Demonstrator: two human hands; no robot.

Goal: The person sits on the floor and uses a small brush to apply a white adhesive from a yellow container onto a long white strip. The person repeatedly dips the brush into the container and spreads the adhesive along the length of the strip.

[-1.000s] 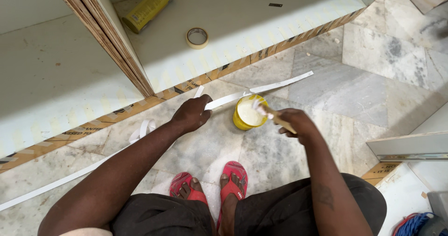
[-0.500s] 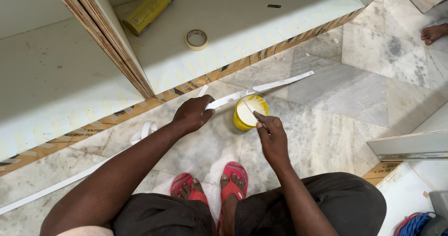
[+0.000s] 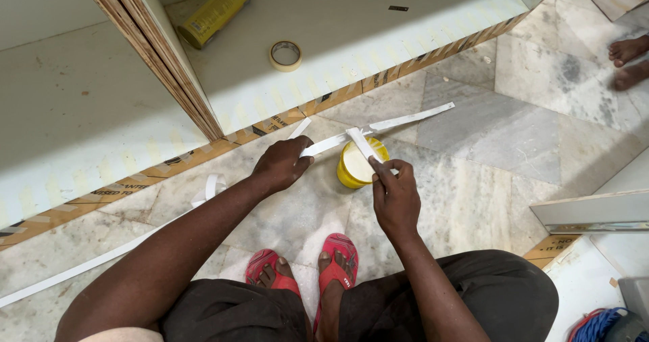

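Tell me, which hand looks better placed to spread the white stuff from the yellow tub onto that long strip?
Probably the right hand: it holds a white spreader right over the open tub, beside the strip. The left hand is pressing the strip to the floor, so it looks busy steadying it.

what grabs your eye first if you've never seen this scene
The two hands meeting over a small yellow tub on the marble floor: the left hand pins a long white strip, the right hand holds a flat white stick across the tub. Below are red sandals; above, a tape roll on the white cabinet panel.
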